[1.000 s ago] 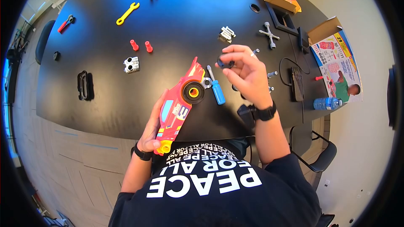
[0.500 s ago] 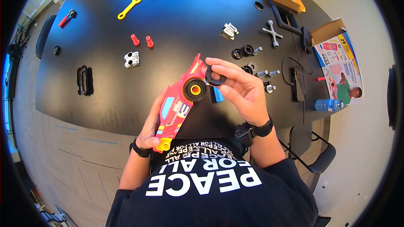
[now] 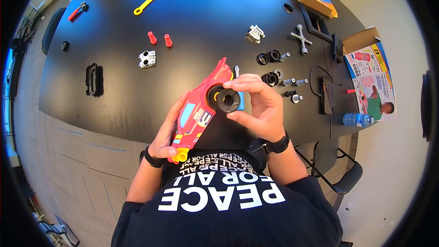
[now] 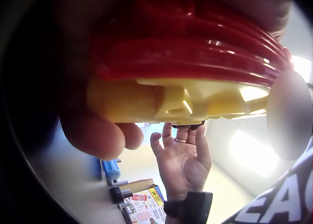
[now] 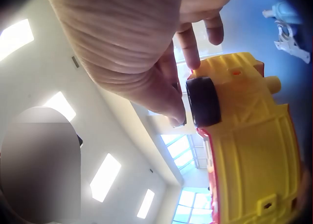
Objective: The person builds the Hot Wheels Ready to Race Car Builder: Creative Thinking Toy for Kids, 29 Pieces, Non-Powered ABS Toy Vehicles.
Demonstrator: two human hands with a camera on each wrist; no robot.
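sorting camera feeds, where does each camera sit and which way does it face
Head: on the head, facing forward and down at toy car and table; left hand, right hand, shirt show.
Left wrist: on that wrist, facing across the toy car; both hands and shirt show.
Right wrist: on that wrist, facing the yellow underside and ceiling; right hand shows.
Both wrist views share the right hand and yellow underside.

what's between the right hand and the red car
A black ring, pinched by the right hand and overlapping the wheel on the red car in the head view. Whether ring and wheel touch is unclear.
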